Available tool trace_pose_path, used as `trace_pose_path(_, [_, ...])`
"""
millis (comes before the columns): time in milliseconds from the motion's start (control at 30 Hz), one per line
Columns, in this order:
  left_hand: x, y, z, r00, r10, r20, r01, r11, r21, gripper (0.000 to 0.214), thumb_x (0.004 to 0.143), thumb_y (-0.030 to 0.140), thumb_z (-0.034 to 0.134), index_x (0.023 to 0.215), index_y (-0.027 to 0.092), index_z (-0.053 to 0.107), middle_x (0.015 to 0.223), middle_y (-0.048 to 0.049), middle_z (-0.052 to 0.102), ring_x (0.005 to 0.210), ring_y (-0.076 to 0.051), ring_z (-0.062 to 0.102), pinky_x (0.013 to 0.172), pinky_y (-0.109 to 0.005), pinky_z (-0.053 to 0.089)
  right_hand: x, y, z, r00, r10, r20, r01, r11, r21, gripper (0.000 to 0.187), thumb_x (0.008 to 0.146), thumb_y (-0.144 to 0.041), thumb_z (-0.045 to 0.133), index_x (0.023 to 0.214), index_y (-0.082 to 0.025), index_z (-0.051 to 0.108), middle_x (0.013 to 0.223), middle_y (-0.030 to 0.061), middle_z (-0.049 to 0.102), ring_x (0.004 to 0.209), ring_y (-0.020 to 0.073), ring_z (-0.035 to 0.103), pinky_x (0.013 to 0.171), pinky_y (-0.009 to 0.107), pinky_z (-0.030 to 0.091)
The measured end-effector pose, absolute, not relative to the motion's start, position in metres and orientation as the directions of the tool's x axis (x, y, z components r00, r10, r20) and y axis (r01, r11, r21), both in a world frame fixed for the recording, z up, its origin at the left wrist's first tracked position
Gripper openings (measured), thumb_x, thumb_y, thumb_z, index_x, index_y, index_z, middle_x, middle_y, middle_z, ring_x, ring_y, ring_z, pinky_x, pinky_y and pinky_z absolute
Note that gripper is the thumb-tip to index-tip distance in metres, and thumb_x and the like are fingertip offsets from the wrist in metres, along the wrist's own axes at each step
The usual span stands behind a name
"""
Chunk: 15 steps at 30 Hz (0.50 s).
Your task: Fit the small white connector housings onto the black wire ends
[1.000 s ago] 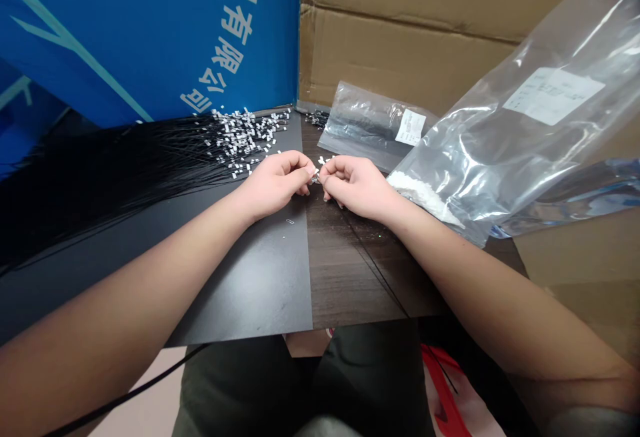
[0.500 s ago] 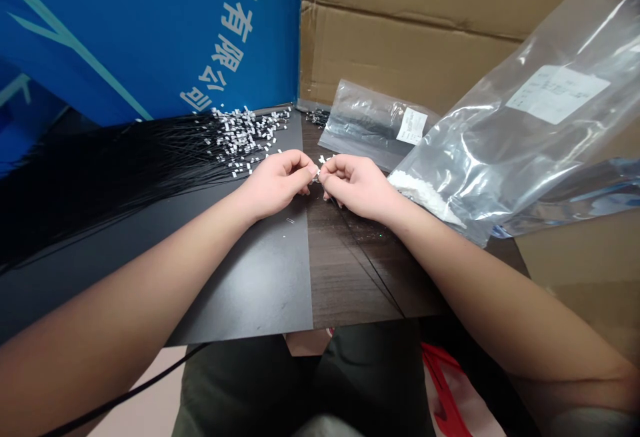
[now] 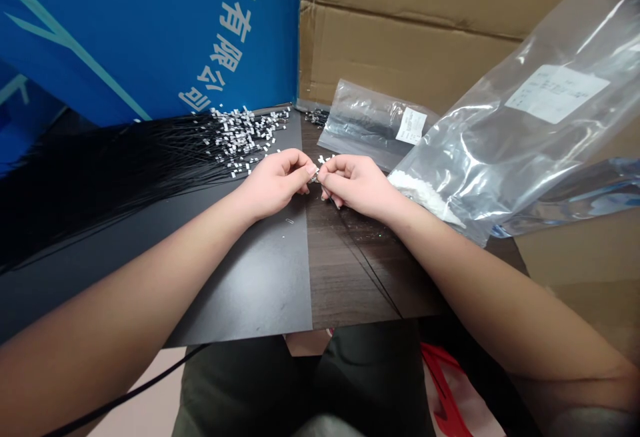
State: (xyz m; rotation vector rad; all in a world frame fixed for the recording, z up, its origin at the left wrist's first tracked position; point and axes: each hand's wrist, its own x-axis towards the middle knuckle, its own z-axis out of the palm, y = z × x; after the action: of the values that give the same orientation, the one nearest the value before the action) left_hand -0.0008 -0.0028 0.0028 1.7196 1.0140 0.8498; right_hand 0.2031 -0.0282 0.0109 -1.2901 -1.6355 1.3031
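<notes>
A blue box (image 3: 125, 30) stands at the far left. In front of it a big bunch of black wires (image 3: 100, 163) lies on a black sheet (image 3: 240, 270), their white ends (image 3: 245, 137) in a heap. The left hand (image 3: 273, 183) is just beside that heap. Its grip is pinched shut on a tiny piece (image 3: 315, 177), held just above the middle of the surface (image 3: 350, 270). The right hand (image 3: 357, 187) pinches the same piece from the other side, fingertips touching. Past it lie a small bag (image 3: 370, 123) and a big bag (image 3: 525, 130).
</notes>
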Motion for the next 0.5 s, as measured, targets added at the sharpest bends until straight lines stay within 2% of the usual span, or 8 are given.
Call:
trace_pose_path(200, [-0.0002, -0.0037, 0.003, 0.425, 0.899, 0.104, 0.252, -0.227, 0.941, 0.025, 0.095, 0.041, 0.072, 0.09, 0.018, 0.066, 0.076, -0.0017, 0.068, 0.071, -0.015, 0.064, 0.071, -0.029, 0.05, 0.204, -0.0254, 0.0087, -0.288, 0.955, -0.073, 0.243, -0.001, -0.97, 0.009, 0.089, -0.01, 0.065, 0.084, -0.018, 0.066, 0.068, -0.0011, 0.071, 0.049, 0.0074, 0.056, 0.046, 0.02, 0.041])
trace_pose_path(500, [-0.0009, -0.0028, 0.0016, 0.418, 0.901, 0.112, 0.262, -0.238, 0.935, 0.024, 0.095, 0.042, 0.072, 0.091, 0.018, 0.066, 0.076, -0.0016, 0.068, 0.071, -0.016, 0.064, 0.071, -0.029, 0.05, 0.2023, -0.0245, 0.0105, -0.27, 0.947, -0.173, 0.176, -0.129, -0.976, 0.01, 0.09, -0.011, 0.067, 0.082, -0.018, 0.066, 0.066, -0.0006, 0.07, 0.045, 0.007, 0.053, 0.039, 0.019, 0.037])
